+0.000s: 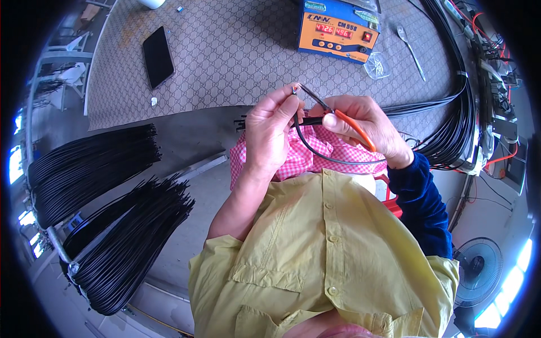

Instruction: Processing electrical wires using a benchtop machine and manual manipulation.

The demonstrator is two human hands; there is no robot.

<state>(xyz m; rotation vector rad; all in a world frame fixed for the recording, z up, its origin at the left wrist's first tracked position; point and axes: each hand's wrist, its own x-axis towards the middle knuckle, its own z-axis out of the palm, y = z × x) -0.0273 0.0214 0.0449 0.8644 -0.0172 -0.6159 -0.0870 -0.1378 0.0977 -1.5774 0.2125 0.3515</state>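
My left hand (272,121) is closed, with thumb and fingers pinching a thin black cable (309,147) near its end. Small coloured wire ends, one of them orange, stick out just above the fingertips. From there the cable curves down and off to the right. My right hand (363,121) is wrapped round an orange-handled tool (356,130) with slim dark jaws, pliers or scissors, I cannot tell which. Its tips reach the wire ends at my left fingertips. Behind my hands, more black cables (420,106) lie at the table's near edge.
On the patterned table (225,62) are a black phone (159,57), an orange and blue control box (338,31), a clear dish of small parts (377,66) and a metal spoon-like tool (410,50). Bundles of black cable (127,242) hang at left. A fan (478,270) stands at right.
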